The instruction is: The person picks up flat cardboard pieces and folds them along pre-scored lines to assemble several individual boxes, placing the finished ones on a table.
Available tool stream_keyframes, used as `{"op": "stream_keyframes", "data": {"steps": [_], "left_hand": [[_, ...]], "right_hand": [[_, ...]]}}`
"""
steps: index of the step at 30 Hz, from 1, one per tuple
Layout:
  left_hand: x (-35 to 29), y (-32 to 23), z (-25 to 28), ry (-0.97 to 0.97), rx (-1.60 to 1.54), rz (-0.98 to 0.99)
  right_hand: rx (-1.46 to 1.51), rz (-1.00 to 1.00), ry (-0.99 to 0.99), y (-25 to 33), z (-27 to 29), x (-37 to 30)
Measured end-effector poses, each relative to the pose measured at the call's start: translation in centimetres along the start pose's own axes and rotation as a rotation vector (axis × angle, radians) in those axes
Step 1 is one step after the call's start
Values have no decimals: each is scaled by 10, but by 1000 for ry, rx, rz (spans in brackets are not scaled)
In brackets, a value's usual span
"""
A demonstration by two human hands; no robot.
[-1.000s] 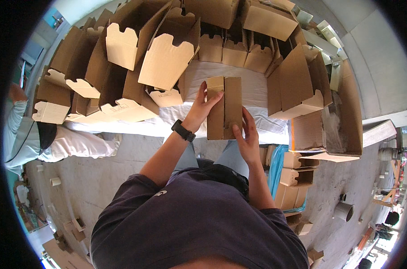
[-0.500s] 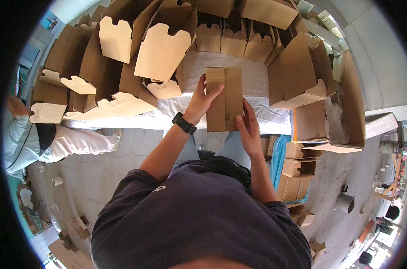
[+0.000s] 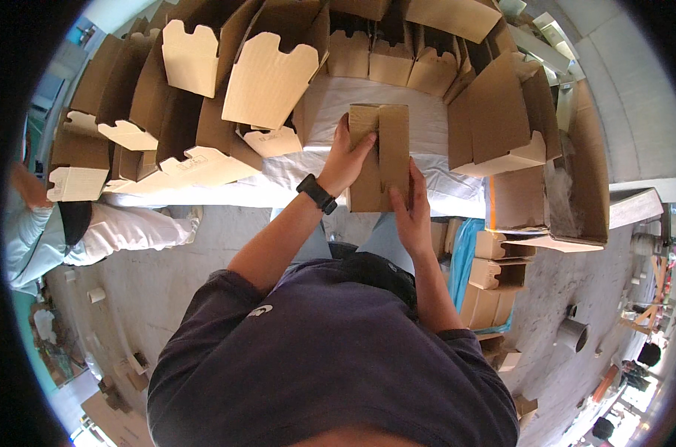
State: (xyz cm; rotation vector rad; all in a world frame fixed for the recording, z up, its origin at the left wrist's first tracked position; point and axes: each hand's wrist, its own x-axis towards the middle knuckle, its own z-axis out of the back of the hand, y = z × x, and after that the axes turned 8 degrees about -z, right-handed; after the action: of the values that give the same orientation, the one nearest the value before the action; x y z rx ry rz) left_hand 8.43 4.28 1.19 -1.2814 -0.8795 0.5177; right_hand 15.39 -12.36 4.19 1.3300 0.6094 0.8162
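Note:
A brown cardboard box (image 3: 392,153), long and narrow, is held between my two hands over the near edge of the white-covered table (image 3: 330,112). A lengthwise seam runs down its upper face. My left hand (image 3: 347,160) grips its left side, the thumb lying across the top face and the fingers round the far left edge. Lower down, my right hand (image 3: 412,212) grips the right side, its thumb near the bottom corner and its fingers along the edge. The undersides of both grips are hidden.
Open cardboard bins (image 3: 271,82) with notched ends crowd the table's left and back. A larger carton (image 3: 516,201) stands on the right. More boxes (image 3: 494,298) with blue plastic (image 3: 464,261) are low at my right. Another person (image 3: 129,235) stands at the left.
The box has shifted slightly right and away from me, with both hands still on it. Its seam flap now stands a little apart, with a dark gap along it.

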Motion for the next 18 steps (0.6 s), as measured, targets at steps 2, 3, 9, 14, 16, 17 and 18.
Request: {"op": "stream_keyframes", "data": {"steps": [2,3,9,14,16,17,18], "left_hand": [[2,0,-1,14,38,19],[2,-4,-1,14,37,43],[4,-32,6,44,-154,108],[-3,-63,10,52,-312,168],[-11,-78,8,56,-424,91],[-12,-78,9,98,-336,-18],[-13,-79,11,140,-248,-128]], "right_hand": [[22,-62,11,4,2,-3],[34,-88,16,6,3,-3],[-11,3,11,6,-3,-2],[122,10,32,11,-1,-5],[101,100,10,10,5,-2],[70,152,-12,10,10,-2],[38,204,-32,10,14,-2]]}}
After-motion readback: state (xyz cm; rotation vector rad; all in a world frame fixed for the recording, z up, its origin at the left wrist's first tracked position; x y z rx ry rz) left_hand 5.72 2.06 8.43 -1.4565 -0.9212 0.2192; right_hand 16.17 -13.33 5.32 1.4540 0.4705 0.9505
